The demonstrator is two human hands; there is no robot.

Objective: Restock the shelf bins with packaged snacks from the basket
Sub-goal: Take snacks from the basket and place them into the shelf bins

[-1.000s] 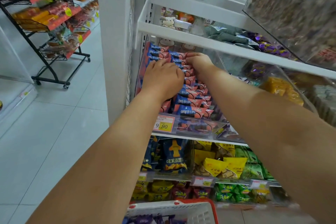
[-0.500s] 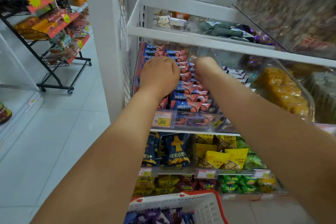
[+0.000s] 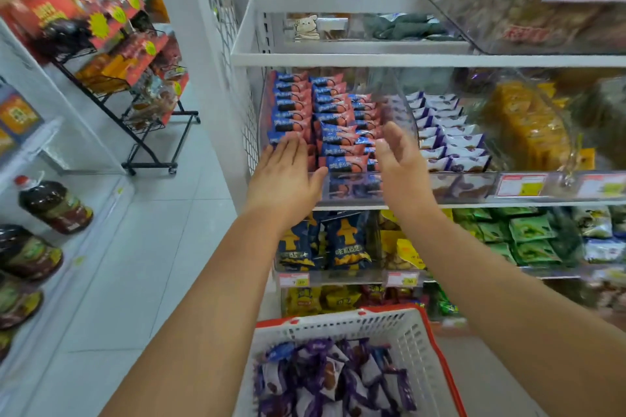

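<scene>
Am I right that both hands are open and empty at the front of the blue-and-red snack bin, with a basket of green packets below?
Not quite. In the head view the left hand and right hand are open and empty at the blue-and-red snack bin, but the basket below holds purple packets, not green.

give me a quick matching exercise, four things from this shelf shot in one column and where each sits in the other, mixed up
Things:
1. blue and red snack packs
2. white and purple packs
3. basket
4. oil bottle

Places:
A. low shelf at far left
B. bin in front of both hands
C. bin to the right of the right hand
D. bottom of the view, below the arms

Pairs: 1-B, 2-C, 3-D, 4-A
</scene>
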